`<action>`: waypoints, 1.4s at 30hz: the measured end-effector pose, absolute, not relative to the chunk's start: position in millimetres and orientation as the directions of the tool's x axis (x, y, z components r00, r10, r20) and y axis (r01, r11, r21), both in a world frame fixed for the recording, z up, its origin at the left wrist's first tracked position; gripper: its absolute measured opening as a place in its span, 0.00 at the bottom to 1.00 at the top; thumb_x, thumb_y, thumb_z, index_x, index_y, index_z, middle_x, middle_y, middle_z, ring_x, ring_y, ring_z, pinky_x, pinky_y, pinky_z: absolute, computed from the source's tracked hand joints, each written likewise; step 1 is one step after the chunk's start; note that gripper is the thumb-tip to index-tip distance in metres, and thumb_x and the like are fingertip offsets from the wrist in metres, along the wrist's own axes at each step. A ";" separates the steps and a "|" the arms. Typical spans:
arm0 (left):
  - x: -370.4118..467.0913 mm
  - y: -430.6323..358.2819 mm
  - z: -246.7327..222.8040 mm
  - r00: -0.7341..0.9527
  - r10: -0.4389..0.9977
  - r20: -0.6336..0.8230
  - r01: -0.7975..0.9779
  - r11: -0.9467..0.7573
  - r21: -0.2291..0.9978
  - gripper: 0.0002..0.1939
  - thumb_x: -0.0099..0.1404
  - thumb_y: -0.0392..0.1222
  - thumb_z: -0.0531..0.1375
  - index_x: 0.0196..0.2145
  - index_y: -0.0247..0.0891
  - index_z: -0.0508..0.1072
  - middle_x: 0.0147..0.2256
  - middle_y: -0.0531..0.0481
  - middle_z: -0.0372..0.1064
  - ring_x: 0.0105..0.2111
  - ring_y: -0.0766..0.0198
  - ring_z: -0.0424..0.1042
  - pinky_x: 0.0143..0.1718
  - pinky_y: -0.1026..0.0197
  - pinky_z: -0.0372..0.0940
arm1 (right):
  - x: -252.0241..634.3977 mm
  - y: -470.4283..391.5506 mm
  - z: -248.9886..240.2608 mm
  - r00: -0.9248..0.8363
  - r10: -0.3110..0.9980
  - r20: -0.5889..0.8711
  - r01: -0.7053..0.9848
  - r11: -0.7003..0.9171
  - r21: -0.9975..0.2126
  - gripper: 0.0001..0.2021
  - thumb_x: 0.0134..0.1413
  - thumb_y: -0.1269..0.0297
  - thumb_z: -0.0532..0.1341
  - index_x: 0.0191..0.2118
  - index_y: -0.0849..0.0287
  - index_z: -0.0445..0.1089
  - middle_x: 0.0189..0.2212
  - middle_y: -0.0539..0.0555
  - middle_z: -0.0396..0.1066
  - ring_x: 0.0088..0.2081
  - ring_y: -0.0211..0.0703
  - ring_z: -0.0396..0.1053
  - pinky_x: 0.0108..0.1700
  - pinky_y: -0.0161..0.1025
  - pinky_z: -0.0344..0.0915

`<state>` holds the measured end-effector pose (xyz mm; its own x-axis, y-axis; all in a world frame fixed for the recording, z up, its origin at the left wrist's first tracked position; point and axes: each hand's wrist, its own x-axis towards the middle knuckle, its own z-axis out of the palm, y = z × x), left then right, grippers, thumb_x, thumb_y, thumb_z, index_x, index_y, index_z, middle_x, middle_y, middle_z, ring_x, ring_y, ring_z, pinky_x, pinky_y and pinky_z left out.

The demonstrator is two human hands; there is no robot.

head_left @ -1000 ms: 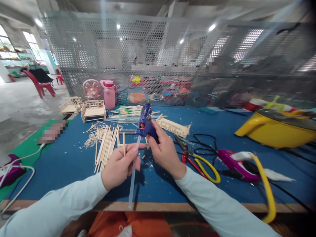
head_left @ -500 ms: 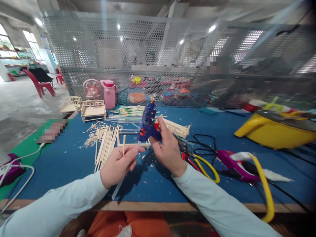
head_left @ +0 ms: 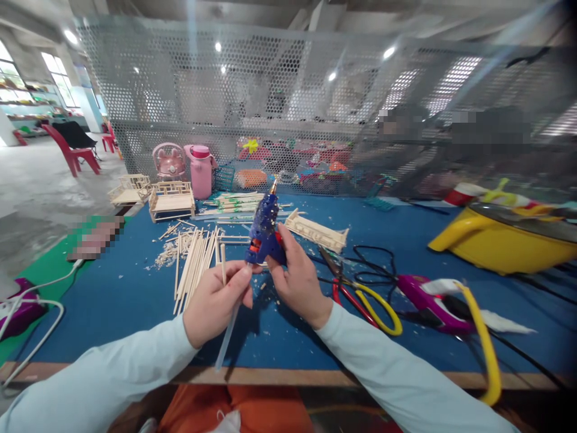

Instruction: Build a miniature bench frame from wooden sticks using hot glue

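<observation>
My right hand (head_left: pixel 300 279) is closed around the handle of a blue hot glue gun (head_left: pixel 264 225), whose metal tip points up and away from me. A translucent glue stick (head_left: pixel 228 337) enters the gun's rear end, and my left hand (head_left: pixel 220 297) pinches it close to that end. A thin wooden stick (head_left: pixel 223 264) also stands upright in the left hand's fingers. Just left of that hand lies a pile of wooden sticks (head_left: pixel 196 264). Behind the gun, a stick frame (head_left: pixel 238 239) lies partly hidden on the blue mat (head_left: pixel 148 325).
Pliers (head_left: pixel 342 279), scissors with yellow handles (head_left: pixel 376 307) and a purple glue gun (head_left: pixel 433 304) lie to the right, near a yellow pan (head_left: pixel 487 240). Small wooden models (head_left: pixel 171 201) and a pink bottle (head_left: pixel 201 171) stand at the back left before a perforated metal screen (head_left: pixel 279 78).
The blue glue gun and my right hand have shifted slightly left and down towards my left hand. The glue stick's lower end has swung right and now hangs more upright.
</observation>
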<state>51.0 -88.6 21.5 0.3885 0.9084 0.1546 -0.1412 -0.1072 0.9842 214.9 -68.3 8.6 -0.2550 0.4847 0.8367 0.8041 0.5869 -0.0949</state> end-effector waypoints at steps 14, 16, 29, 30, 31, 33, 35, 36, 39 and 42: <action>44.9 -85.0 22.9 0.569 0.823 0.001 -0.155 0.106 0.982 0.24 0.55 0.58 0.55 0.36 0.32 0.71 0.19 0.54 0.64 0.12 0.78 0.47 0.12 0.70 0.41 | 220.8 -64.2 6.4 -0.072 0.512 0.856 0.746 0.598 -0.294 0.34 0.54 0.70 0.53 0.62 0.53 0.36 0.59 0.58 0.51 0.54 0.47 0.59 0.50 0.43 0.64; 45.0 -86.4 22.9 0.587 0.810 0.006 -0.126 0.084 0.988 0.24 0.54 0.57 0.57 0.35 0.31 0.71 0.19 0.54 0.64 0.12 0.78 0.48 0.12 0.70 0.42 | 221.6 -64.7 6.6 -0.082 0.511 0.855 0.746 0.600 -0.288 0.33 0.54 0.69 0.53 0.62 0.53 0.37 0.58 0.57 0.53 0.54 0.47 0.59 0.50 0.43 0.64; 47.7 -90.6 16.2 0.508 0.861 0.006 -0.202 0.112 0.973 0.23 0.47 0.57 0.62 0.29 0.32 0.70 0.17 0.53 0.66 0.11 0.79 0.48 0.12 0.70 0.40 | 221.8 -70.7 6.6 -0.224 0.414 0.882 0.809 0.584 -0.069 0.33 0.54 0.69 0.51 0.63 0.55 0.35 0.52 0.59 0.62 0.48 0.49 0.64 0.46 0.46 0.66; 47.7 -90.7 16.1 0.511 0.860 0.004 -0.211 0.121 0.970 0.22 0.47 0.57 0.62 0.28 0.32 0.70 0.17 0.53 0.66 0.11 0.79 0.48 0.12 0.70 0.40 | 221.6 -70.5 6.2 -0.224 0.413 0.883 0.810 0.583 -0.067 0.32 0.54 0.69 0.51 0.63 0.55 0.35 0.52 0.59 0.62 0.49 0.49 0.64 0.46 0.46 0.66; 47.6 -90.9 16.1 0.513 0.858 0.002 -0.220 0.129 0.967 0.21 0.48 0.56 0.62 0.27 0.32 0.70 0.17 0.53 0.66 0.11 0.79 0.48 0.11 0.70 0.41 | 221.3 -70.4 5.8 -0.224 0.408 0.885 0.810 0.583 -0.064 0.32 0.55 0.69 0.51 0.63 0.55 0.35 0.52 0.59 0.62 0.48 0.49 0.64 0.46 0.46 0.66; 47.6 -90.8 15.9 0.514 0.858 -0.005 -0.235 0.146 0.961 0.20 0.48 0.55 0.62 0.27 0.33 0.70 0.17 0.54 0.66 0.10 0.79 0.49 0.11 0.71 0.41 | 220.9 -70.1 5.2 -0.224 0.402 0.888 0.808 0.586 -0.062 0.32 0.55 0.69 0.50 0.63 0.54 0.35 0.51 0.58 0.63 0.48 0.48 0.64 0.46 0.45 0.66; 47.5 -90.5 15.8 0.510 0.860 -0.012 -0.250 0.162 0.955 0.19 0.49 0.54 0.62 0.27 0.33 0.70 0.16 0.54 0.65 0.10 0.79 0.48 0.11 0.71 0.41 | 220.4 -70.0 4.8 -0.223 0.400 0.889 0.807 0.587 -0.062 0.32 0.55 0.69 0.51 0.63 0.54 0.36 0.51 0.58 0.63 0.48 0.48 0.65 0.45 0.45 0.66; 47.4 -90.2 15.7 0.508 0.861 -0.014 -0.256 0.166 0.952 0.19 0.49 0.54 0.62 0.28 0.33 0.70 0.16 0.54 0.65 0.10 0.79 0.49 0.11 0.71 0.41 | 220.2 -70.0 4.7 -0.223 0.399 0.889 0.808 0.586 -0.061 0.32 0.54 0.69 0.51 0.62 0.54 0.36 0.50 0.58 0.64 0.48 0.48 0.65 0.45 0.45 0.66; 47.0 -88.8 15.5 0.507 0.862 -0.005 -0.261 0.159 0.952 0.19 0.50 0.54 0.62 0.29 0.33 0.70 0.17 0.54 0.66 0.11 0.79 0.50 0.12 0.71 0.41 | 220.1 -70.5 5.1 -0.225 0.398 0.889 0.815 0.577 -0.051 0.32 0.54 0.69 0.52 0.62 0.55 0.37 0.49 0.59 0.65 0.47 0.48 0.65 0.44 0.45 0.66; 46.8 -86.7 15.0 0.525 0.851 -0.017 -0.236 0.165 0.958 0.19 0.51 0.54 0.61 0.29 0.33 0.70 0.17 0.54 0.66 0.10 0.79 0.48 0.12 0.71 0.40 | 221.6 -70.9 6.7 -0.229 0.418 0.879 0.830 0.556 -0.048 0.32 0.53 0.69 0.52 0.62 0.56 0.38 0.48 0.60 0.65 0.46 0.49 0.65 0.44 0.46 0.67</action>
<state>46.8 -86.7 15.0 0.5254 0.8507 -0.0171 -0.2359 0.1649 0.9577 221.6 -70.9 6.7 -0.2291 0.4181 0.8791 0.8296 0.5563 -0.0484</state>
